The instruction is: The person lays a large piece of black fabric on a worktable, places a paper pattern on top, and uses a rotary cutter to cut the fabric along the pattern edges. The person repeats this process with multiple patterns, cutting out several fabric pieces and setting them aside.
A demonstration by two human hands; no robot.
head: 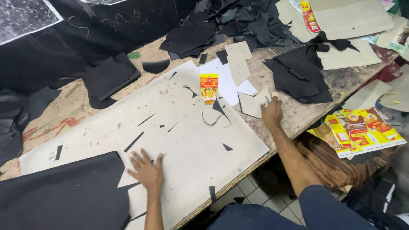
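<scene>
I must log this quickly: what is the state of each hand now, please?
Left hand: open, flat on the pale cutting board, beside the black sheet.
Right hand: closed on a small blue-tipped tool, on a cardboard piece.

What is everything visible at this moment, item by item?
cutting board: one, off-white, middle of the bench
black sheet: one, black, near left on the board
black offcuts: several slivers, black, scattered on the board
black piece stacks: several, black, back and right of the bench
card templates: several, beige, behind the board
small carton: one, red and yellow, board's far edge
flattened cartons: a few, yellow and red, off the bench at right
left hand: flat on the board, grip open
right hand: on a beige template, grip around a small tool
</scene>
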